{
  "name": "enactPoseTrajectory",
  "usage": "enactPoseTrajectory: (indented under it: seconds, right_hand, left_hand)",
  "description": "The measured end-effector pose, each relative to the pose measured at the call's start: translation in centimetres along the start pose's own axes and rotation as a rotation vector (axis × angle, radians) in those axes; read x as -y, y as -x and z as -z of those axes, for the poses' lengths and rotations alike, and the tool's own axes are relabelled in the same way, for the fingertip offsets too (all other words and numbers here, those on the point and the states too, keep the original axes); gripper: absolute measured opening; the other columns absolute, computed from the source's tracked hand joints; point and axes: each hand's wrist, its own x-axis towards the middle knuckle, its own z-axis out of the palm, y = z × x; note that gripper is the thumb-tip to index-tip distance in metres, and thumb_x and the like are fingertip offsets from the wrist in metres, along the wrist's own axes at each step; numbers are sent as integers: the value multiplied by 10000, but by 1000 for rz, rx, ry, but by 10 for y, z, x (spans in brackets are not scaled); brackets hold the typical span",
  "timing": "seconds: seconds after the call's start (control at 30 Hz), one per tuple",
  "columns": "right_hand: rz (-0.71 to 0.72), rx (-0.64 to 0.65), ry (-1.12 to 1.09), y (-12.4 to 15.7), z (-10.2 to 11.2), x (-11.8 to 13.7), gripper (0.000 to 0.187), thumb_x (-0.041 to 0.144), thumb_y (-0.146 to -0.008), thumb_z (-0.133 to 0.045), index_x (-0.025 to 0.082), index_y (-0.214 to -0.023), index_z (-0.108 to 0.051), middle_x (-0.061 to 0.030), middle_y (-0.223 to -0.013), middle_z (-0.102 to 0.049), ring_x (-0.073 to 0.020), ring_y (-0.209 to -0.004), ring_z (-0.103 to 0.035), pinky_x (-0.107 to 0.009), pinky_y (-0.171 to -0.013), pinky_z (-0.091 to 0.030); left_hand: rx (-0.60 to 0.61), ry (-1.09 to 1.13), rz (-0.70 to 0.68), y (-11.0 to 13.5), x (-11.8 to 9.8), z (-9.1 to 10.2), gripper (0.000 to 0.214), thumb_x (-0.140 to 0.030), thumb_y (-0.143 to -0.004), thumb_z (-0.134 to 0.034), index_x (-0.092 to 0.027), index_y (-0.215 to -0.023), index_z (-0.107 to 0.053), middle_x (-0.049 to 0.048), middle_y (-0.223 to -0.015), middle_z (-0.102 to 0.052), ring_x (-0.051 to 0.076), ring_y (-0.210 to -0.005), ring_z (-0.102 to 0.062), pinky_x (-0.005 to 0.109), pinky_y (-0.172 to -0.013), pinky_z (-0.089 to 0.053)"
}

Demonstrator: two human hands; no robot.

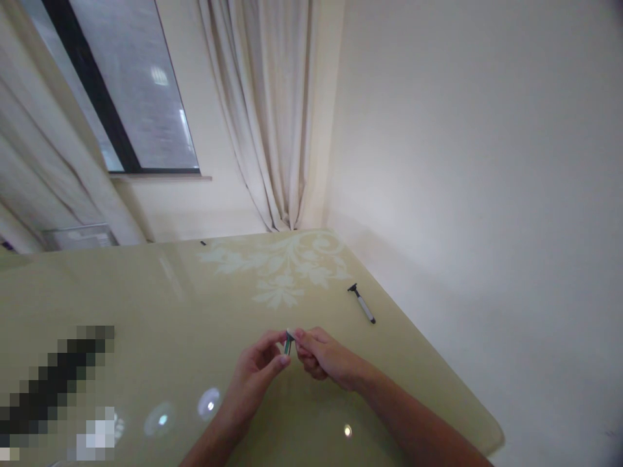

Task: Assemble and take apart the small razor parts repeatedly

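Observation:
Just in front of me, above the table [321, 402], my two hands meet at a small razor head [287, 346] with a green strip and dark edges. My left hand [256, 366] pinches this piece between thumb and fingertips. My right hand [324, 355] is closed, its thumb and forefinger pressed on a pale, narrow part joined to or touching the razor head; whatever lies deeper in that fist is hidden. Beyond my right hand, a razor [364, 306] with a grey handle and black top lies on the table, touched by neither hand.
A tiny black piece [203, 243] lies near the table's far edge. On the left is a dark, pixelated long shape [58, 383]. A white wall [477, 194] borders the right side, and curtains [272, 117] hang behind.

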Motion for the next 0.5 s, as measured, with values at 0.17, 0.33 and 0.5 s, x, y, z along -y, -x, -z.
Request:
enactPoseTrajectory:
  seconds: [0.17,0.33,0.5]
  right_hand:
    - [11,131,-28,2,-6,0,605,756,-885,-623,219,-731,-392,120,-570,-290,-43,-431,-190,-244,-423,-100]
    - [10,50,-38,3,-4,3,623,761,-903,-590,222,-695,-358,124,-545,-271,-42,-432,-154,-247,-413,-73]
    - [-19,144,-59,5,-6,4,615,747,-884,-633,214,-703,-387,124,-557,-289,-35,-427,-193,-243,-412,-100]
  left_hand:
    - [-18,41,26,-1,0,1,513,-535,-749,-845,-202,-1135,-796,14,-746,-647,179,-738,-571,267,-691,-466]
    - [-4,33,41,1,1,-1,481,-511,-765,-843,-210,-1135,-787,18,-797,-668,179,-767,-583,260,-708,-469]
    - [2,57,28,2,-2,-2,483,-511,-771,-839,-217,-1152,-790,14,-786,-658,175,-772,-582,261,-723,-477]
